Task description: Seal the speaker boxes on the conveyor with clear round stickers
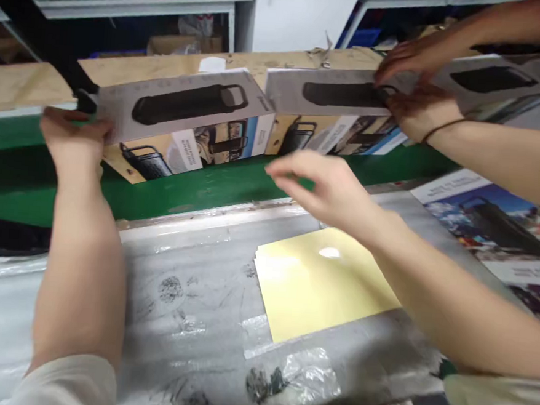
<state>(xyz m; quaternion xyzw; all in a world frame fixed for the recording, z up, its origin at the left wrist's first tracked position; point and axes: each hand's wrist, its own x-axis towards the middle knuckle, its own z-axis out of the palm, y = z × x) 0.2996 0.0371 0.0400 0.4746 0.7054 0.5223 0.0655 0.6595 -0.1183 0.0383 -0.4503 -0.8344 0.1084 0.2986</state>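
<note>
My left hand (78, 136) is closed at the left end of a printed cardboard box (184, 107), its thumb against the box's face. The box shows a black speaker with a carry handle and stands on the green surface. The end of a black bar (46, 29) reaches down by my left fingers. My right hand (320, 181) hovers in front of the box row, thumb and finger drawn together in a pinch. I cannot make out anything between these fingertips. Below it, a stack of glossy yellow sheets (310, 292) lies on the grey, plastic-covered tabletop (181, 344).
Another person's hands (424, 108) touch a second, similar box (323, 98) to the right. A third box (486, 82) stands beyond it. A wooden ledge (159, 68) runs behind the green strip (182, 190). Larger printed packaging (504, 225) lies at right.
</note>
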